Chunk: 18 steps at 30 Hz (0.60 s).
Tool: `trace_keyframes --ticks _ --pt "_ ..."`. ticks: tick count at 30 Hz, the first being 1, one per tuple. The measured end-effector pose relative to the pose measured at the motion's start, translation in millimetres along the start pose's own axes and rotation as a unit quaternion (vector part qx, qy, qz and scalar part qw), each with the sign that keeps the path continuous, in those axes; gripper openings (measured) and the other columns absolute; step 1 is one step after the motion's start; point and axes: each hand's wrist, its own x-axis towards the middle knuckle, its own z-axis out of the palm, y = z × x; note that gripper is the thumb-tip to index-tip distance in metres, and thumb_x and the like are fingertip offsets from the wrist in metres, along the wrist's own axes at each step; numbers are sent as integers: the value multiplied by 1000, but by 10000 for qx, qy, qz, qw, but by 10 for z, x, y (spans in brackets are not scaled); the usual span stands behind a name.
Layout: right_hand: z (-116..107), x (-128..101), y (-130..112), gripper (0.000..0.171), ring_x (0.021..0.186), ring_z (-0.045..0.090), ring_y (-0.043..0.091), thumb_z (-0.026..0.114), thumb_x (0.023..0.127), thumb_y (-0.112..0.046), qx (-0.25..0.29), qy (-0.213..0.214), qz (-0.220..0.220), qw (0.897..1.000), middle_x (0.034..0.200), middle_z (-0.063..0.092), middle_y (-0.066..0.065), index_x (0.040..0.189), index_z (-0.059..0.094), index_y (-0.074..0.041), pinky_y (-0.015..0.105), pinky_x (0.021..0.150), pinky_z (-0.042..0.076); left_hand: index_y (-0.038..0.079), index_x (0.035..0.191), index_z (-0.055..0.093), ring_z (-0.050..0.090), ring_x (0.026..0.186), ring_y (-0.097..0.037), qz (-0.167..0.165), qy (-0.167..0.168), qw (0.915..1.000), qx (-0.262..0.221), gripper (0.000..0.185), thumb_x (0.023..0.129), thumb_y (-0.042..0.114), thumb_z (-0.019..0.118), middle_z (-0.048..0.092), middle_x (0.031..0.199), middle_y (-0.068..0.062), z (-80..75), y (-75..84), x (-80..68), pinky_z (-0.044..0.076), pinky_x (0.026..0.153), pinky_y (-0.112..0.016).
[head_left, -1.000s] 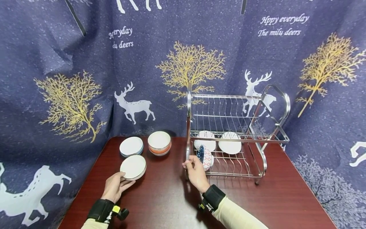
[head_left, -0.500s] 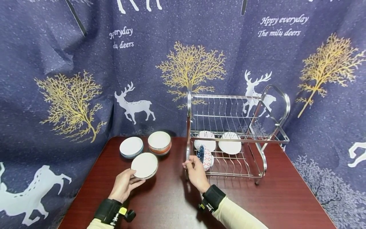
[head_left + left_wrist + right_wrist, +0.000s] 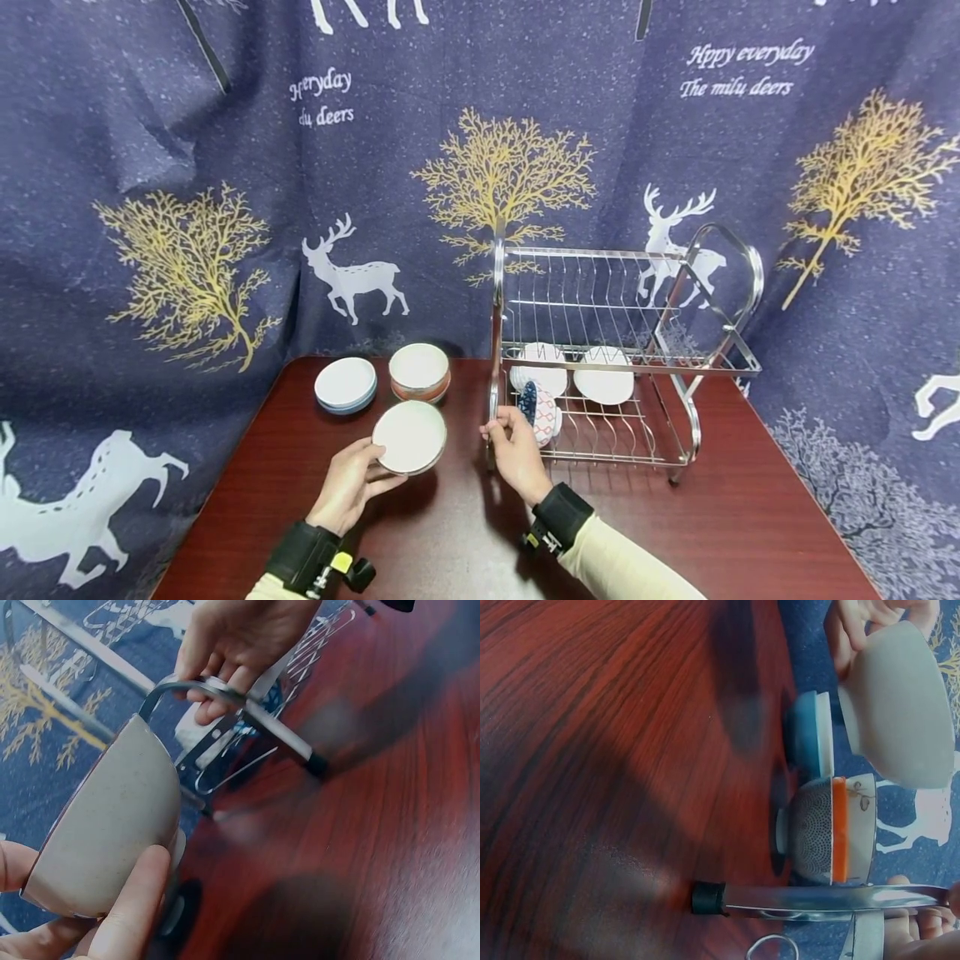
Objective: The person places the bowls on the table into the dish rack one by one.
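Observation:
My left hand (image 3: pixel 351 486) holds a white bowl (image 3: pixel 409 437) by its near left rim, thumb at the rim and fingers underneath. The bowl hangs above the table, tilted; its pale outer side (image 3: pixel 112 825) fills much of the left wrist view. With my right hand (image 3: pixel 516 450) I grip the front left upright of the metal dish rack (image 3: pixel 495 392). Just beside that hand, a bowl with a red pattern outside and dark blue inside (image 3: pixel 545 415) stands on edge in the lower tier. Two white bowls (image 3: pixel 542 377) lean farther back on that tier.
Two stacks stand at the table's back left: white and blue bowls (image 3: pixel 345 385), and bowls with an orange one (image 3: pixel 840 829) among them. The rack's upper tier (image 3: pixel 585 308) has upright wires. A patterned blue cloth (image 3: pixel 360 192) hangs behind the table (image 3: pixel 450 533).
My left hand has carried the white bowl rightward from beside the blue stack toward the rack, and the bowl has tilted a little. My right hand stays on the rack's upright.

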Motion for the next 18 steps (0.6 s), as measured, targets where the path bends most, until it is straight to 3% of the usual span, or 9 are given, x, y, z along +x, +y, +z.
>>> trace_keyframes --ticks 3,10,14,18 --pt "-4 2 3 22 86 63 37 47 93 10 197 6 74 9998 97 60 33 114 45 14 47 78 52 -13 129 43 65 85 -26 -1 -79 10000 15 42 91 4 48 55 111 -23 65 -15 -29 53 80 -49" --pt "-17 -18 -36 25 92 58 50 50 92 8 249 89 101 9996 98 60 32 115 45 15 21 71 50 -11 122 49 65 83 -27 116 -128 9997 186 35 90 3 49 58 108 -23 193 -38 -94 54 76 -49" --pt "-16 -46 -61 27 88 59 38 54 92 3 5 199 128 9997 97 58 25 116 47 12 22 72 48 -11 120 50 66 84 -27 183 -237 9991 294 34 90 2 49 60 107 -23 261 -40 -141 55 75 -49" --pt "-17 -86 -106 30 90 56 24 57 94 -4 -350 287 73 9989 103 56 19 119 48 9 31 79 48 -9 120 52 66 87 -28 222 -290 9985 401 34 89 3 51 60 110 -24 324 -28 -183 55 74 -48"
